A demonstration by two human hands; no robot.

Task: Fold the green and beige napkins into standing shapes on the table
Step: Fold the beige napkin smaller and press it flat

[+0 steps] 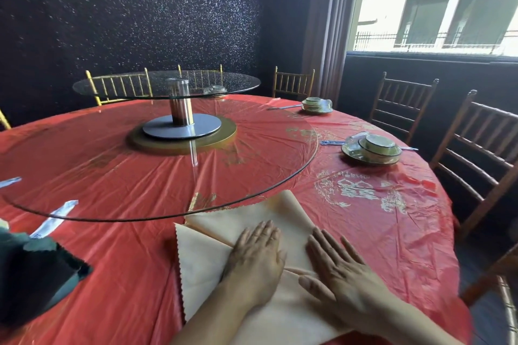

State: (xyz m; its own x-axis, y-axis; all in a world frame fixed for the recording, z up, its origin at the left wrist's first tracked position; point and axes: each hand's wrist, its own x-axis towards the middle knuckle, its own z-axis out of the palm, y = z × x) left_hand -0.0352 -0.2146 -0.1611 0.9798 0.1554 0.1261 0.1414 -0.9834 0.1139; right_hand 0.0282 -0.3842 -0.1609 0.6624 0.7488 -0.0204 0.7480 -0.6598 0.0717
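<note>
A beige napkin (pixel 204 260) lies flat on the red tablecloth near the table's front edge, with one corner folded over toward its middle. My left hand (pixel 256 256) presses on the napkin with straight fingers. My right hand (pixel 335 269) lies flat beside it on the same napkin, fingers spread. At the far left a dark green napkin (pixel 36 274) stands in a folded shape, partly cut off by the frame edge.
A large glass turntable (pixel 157 171) covers the table's middle, with a smaller raised glass disc (pixel 165 84) on a metal post. Two place settings of bowls on plates (pixel 371 148) (pixel 316 105) sit at the right. Wrapped chopsticks (pixel 53 218) lie at the left. Wooden chairs (pixel 482 154) ring the table.
</note>
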